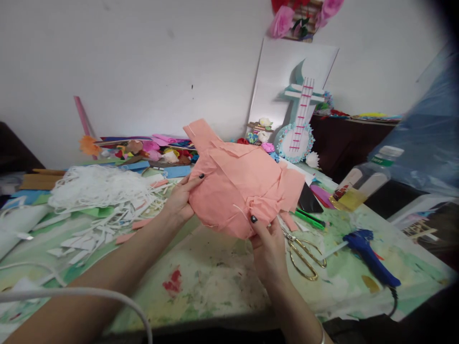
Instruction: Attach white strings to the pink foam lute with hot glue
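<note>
A rounded shape covered in salmon-pink paper (233, 186) is held up above the table between both hands. Two flat paper-wrapped arms stick out of it, one at the upper left and one at the right. Its surface is creased and bunched near the lower right. My left hand (182, 198) grips its left edge, thumb on the front and fingers behind. At the lower right edge my right hand (267, 241) pinches it, the thumb pressed on the front. A thin pale strand hangs over the paper near that thumb. The fingers behind the paper are mostly hidden.
Gold-handled scissors (304, 255), a blue glue gun (371, 255), a green cutter (310, 219) and a black phone (310, 198) lie to the right. A bottle (371, 177) stands beyond. White shredded strips (100, 188) heap at left. A white cable (89, 292) crosses the foreground.
</note>
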`<state>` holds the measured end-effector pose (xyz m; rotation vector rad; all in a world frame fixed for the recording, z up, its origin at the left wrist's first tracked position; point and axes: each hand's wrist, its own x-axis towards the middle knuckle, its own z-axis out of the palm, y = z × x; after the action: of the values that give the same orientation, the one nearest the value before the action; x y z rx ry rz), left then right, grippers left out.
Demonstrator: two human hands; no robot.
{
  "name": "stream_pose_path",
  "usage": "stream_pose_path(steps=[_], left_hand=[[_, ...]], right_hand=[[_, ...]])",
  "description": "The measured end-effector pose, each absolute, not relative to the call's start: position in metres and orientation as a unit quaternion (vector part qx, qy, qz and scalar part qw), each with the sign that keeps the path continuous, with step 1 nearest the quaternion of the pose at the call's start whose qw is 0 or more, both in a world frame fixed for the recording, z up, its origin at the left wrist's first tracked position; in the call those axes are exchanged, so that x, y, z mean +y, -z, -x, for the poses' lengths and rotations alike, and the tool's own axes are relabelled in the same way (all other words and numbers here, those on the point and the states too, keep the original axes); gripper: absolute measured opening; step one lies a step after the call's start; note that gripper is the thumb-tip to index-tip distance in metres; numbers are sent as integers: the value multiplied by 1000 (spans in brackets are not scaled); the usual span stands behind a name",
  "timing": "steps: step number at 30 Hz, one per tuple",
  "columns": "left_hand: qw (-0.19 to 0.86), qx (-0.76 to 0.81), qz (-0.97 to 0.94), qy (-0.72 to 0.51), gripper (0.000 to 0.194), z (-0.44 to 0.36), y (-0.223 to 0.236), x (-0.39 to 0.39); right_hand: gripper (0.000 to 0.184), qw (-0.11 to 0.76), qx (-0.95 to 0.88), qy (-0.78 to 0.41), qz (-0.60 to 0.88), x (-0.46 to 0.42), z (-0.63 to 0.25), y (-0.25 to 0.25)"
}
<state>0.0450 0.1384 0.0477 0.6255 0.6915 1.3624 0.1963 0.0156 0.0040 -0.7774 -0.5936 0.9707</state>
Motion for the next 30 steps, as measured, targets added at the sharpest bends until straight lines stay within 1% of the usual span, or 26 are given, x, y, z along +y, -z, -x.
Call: stream_pose_path(steps=[4, 10, 17, 22, 30], left_hand=[[686, 311, -268, -600, 19, -44, -47, 141], [687, 322, -270, -593, 17, -43, -45, 142], [709, 325, -267, -567, 22, -42, -43, 146], [705, 328, -256, -574, 20, -41, -42, 146], [704, 332, -275, -565, 27, -39, -36, 152]], right_hand=[[51, 754, -298, -483, 330, 6, -200, -5], [48, 748, -323, -479, 326, 5, -203, -3], [54, 737, -312, -521, 298, 1, -205, -10], [45, 739, -288, -537, 289, 0, -206, -9], [51, 737, -307, -520, 303, -1, -205, -10]])
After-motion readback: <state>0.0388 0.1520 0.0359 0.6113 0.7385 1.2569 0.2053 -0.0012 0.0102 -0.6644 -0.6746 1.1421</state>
